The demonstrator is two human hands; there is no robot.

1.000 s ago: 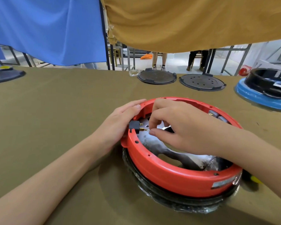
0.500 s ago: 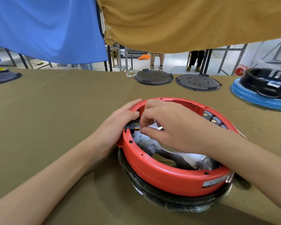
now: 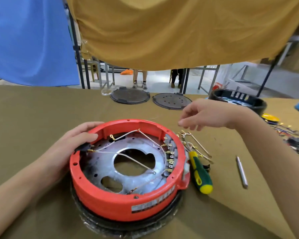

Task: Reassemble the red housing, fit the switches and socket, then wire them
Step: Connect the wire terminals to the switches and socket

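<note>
Wiring is under way, by the look of it: the red housing (image 3: 128,200) sits on its dark base at the near middle of the olive table (image 3: 33,126), with the black socket (image 3: 83,147) fitted in its wall at nine o'clock and a row of switches (image 3: 171,152) with brass tabs seated along the wall at three o'clock. Several pale wires (image 3: 124,155) cross the grey metal plate (image 3: 138,180) inside; some appear joined to terminals, while at least one ring lug near eleven o'clock lies free, so I judge connections remain to be made. The left hand (image 3: 76,140) rests on the rim at ten o'clock, fingers laid over the edge just above the socket, steadying rather than pinching. The right hand (image 3: 202,114) hovers outside the housing at two o'clock, fingers loosely curled with nothing visibly between them, just above a bundle of spare wires (image 3: 195,144) lying beside the rim. A green-and-yellow screwdriver (image 3: 200,173) lies touching or nearly touching the housing at three o'clock, with a slim metal tool (image 3: 242,173) farther right. Open room lies at nine o'clock and toward twelve, where two dark round lids (image 3: 129,96) sit near the far edge; the right side is crowded.
</note>
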